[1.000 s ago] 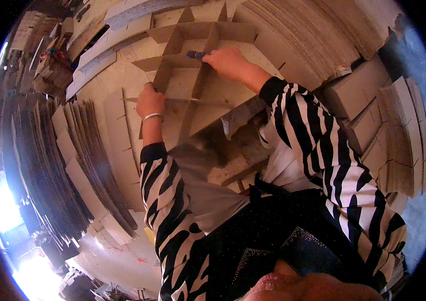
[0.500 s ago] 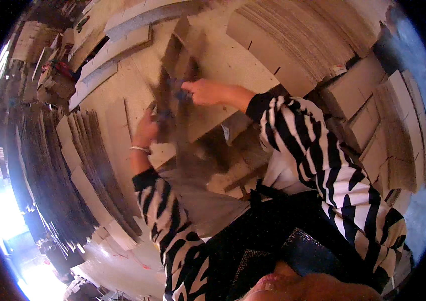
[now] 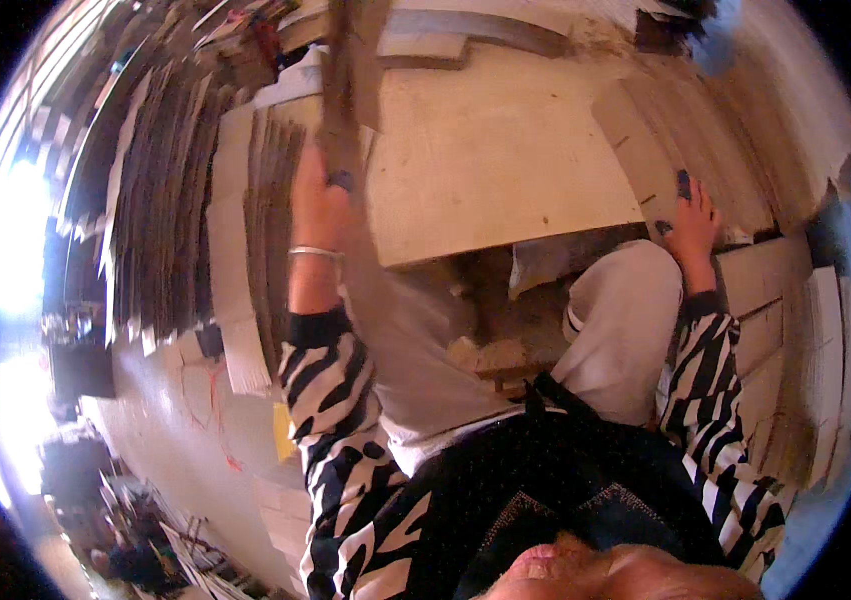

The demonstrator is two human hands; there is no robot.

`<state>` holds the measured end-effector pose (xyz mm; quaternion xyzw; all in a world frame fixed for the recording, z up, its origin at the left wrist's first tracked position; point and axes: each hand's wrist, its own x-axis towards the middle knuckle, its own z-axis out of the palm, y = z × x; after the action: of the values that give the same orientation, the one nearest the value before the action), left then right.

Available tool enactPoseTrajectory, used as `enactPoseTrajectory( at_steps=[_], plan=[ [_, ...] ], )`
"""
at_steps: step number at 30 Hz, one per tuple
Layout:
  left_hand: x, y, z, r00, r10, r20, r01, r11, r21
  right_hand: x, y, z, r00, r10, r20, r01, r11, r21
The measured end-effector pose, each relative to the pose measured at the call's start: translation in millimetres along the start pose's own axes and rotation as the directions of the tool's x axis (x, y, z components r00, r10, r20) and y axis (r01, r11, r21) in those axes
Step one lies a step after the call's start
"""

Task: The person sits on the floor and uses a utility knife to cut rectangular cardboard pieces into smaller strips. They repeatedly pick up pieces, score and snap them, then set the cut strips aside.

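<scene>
Left hand grips a cardboard bundle as right hand spreads at a stack

The person's left hand [image 3: 321, 205] is closed around a narrow cardboard bundle [image 3: 347, 75], its brown strips lying close together. The bundle stands lengthwise in the view, running from the hand up past the top edge, and is smeared by blur. Where its lower end stops is hard to tell. It lies along the left side of a pale wooden tabletop [image 3: 495, 140], just beside a row of cardboard sheets [image 3: 175, 190] stacked on edge farther left. A light bracelet [image 3: 315, 251] circles the left wrist.

The right hand [image 3: 693, 232] is well apart from the left, at the near end of a cardboard stack [image 3: 685, 140] on the tabletop's right side. Its thumb and forefinger, both dark-tipped, are parted, and nothing shows between them; whether the fingers press on the stack cannot be told. Short dark slots mark the stack's top sheet.

Both arms wear black-and-white striped sleeves [image 3: 330, 400] with black cuffs. Below the tabletop's front edge are the person's pale trousers [image 3: 625, 300] and a black garment [image 3: 545, 450]. More cardboard [image 3: 750, 300] stands at the right, below the stack.
</scene>
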<state>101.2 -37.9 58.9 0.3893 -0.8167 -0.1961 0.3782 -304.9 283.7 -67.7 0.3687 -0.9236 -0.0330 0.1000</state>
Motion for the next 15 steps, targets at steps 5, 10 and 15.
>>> enactPoseTrajectory(
  at_steps=[5, 10, 15],
  plan=[
    [3, 48, -134, 0.940, 0.242, -0.243, -0.055, 0.805, 0.591, 32, 44, 72, 0.976, 0.025, -0.217, 0.085, 0.871, 0.483],
    [-54, -100, -175, 0.996, -0.074, -0.055, 0.074, 0.287, 0.955, 22, 13, 50, 0.986, 0.000, -0.166, 0.050, 0.953, 0.300],
    [-91, -127, -117, 0.951, -0.296, -0.088, 0.157, 0.221, 0.963, 11, 26, 29, 0.951, -0.071, -0.300, 0.105, 0.989, 0.100]
  ],
)
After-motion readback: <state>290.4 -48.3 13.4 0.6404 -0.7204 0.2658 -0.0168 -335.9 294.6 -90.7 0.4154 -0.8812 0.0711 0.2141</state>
